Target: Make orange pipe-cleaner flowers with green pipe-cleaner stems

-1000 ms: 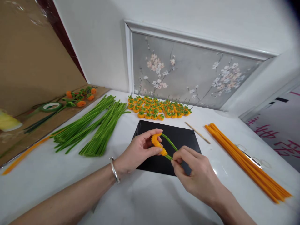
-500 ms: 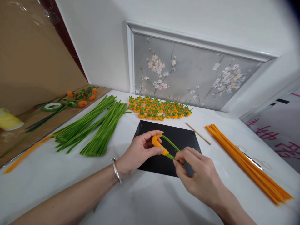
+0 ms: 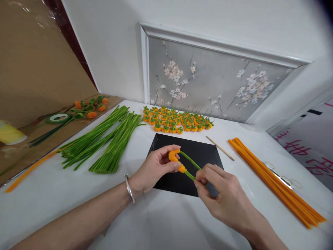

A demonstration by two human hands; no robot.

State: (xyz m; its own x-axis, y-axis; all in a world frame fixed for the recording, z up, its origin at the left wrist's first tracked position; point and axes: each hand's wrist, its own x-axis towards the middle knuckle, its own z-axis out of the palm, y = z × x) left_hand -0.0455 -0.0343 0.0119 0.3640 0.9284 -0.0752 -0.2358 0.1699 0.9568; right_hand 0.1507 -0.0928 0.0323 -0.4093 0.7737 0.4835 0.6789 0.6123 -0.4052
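Observation:
Above a black square mat [image 3: 173, 185], my left hand [image 3: 158, 166] pinches a curved orange fuzzy coil [image 3: 173, 155] between thumb and fingers. A green fuzzy stem [image 3: 191, 160] runs out of both ends of the coil as a narrow loop. My right hand [image 3: 220, 189] has its thumb and fingers closed on the two green ends, right of the coil. Its fingertips partly hide those ends. A silver bracelet [image 3: 129, 189] circles my left wrist.
Green stems [image 3: 111, 146] lie left of the mat, small orange-and-green pieces [image 3: 171, 119] behind it. To the right are a thin stick [image 3: 220, 148], orange stems [image 3: 270, 177] and scissors [image 3: 282, 178]. Green tape [image 3: 59, 118] and orange flowers [image 3: 91, 115] rest on cardboard at left.
My right hand has moved slightly right with the green ends. The coil has shifted a little between my left fingers, and its lower end looks more bunched.

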